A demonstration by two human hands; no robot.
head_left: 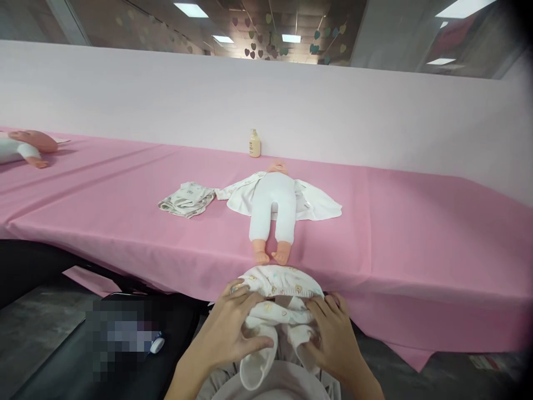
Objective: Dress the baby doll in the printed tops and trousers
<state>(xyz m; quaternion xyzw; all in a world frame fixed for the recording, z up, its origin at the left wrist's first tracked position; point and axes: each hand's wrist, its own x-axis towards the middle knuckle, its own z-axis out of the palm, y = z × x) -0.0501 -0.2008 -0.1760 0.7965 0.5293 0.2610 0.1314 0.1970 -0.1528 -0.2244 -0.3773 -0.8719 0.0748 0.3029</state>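
A pair of white printed baby pants (278,282) is gathered between my two hands, just off the near edge of the table. My left hand (233,322) is closed on the left side of the waistband, its thumb by a pant leg. On the other side, my right hand (331,330) grips the fabric with its fingers bent over the waistband. Just beyond the pants lies a baby doll (272,200) on its back, feet toward me. An open white baby shirt (320,201) is spread beneath it, its left sleeve stretched out sideways.
A folded printed cloth (188,199) lies left of the doll on the pink tablecloth (104,222). A pump bottle (255,144) stands by the white wall. Another doll (31,145) lies at the far left. A black chair (175,322) stands at lower left, with a blurred item on it.
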